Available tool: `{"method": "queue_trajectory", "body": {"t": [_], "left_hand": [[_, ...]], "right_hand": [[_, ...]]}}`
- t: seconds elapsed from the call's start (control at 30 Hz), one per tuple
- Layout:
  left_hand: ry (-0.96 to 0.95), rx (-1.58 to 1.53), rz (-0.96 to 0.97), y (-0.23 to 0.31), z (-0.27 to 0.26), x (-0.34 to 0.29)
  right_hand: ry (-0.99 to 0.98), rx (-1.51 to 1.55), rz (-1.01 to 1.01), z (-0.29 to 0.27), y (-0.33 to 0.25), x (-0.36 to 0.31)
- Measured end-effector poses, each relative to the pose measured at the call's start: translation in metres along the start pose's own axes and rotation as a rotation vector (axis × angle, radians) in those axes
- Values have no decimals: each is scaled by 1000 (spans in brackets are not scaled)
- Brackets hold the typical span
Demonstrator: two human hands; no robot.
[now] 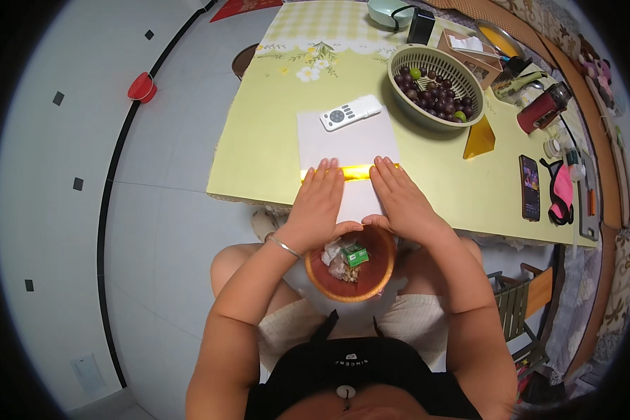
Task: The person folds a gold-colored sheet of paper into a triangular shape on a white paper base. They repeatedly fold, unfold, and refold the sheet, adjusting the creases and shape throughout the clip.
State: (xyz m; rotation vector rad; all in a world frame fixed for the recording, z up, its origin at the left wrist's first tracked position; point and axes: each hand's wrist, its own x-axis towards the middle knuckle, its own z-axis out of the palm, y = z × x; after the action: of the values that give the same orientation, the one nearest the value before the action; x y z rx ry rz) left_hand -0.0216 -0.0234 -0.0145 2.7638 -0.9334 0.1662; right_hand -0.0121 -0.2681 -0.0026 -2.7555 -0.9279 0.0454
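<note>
- Fingers (327, 170) of both hands are lying flat and together, pressing on the sheet (346, 143) at its gold fold (348, 171).
- Left hand (320, 199) and right hand (402, 199) are flanking the sheet's near end.
- Remote (351, 112) is resting on the sheet's far end.
- One fold is looking started; most of the sheet is lying unfolded.
- Bowl (350, 266) is sitting below the sheet, in the lap.

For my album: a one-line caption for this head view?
Both hands press a white sheet flat on the yellow table.
</note>
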Motion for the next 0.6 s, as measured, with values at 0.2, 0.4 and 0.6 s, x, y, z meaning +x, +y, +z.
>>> {"method": "queue_trajectory", "body": {"t": [0.2, 0.4, 0.6], "left_hand": [[154, 78, -201, 6, 3, -32], [325, 118, -109, -8, -17, -6], [174, 123, -5, -16, -23, 23]], "right_hand": [[92, -132, 46, 1, 14, -4], [210, -184, 44, -9, 12, 17], [243, -122, 29, -19, 11, 22]]}}
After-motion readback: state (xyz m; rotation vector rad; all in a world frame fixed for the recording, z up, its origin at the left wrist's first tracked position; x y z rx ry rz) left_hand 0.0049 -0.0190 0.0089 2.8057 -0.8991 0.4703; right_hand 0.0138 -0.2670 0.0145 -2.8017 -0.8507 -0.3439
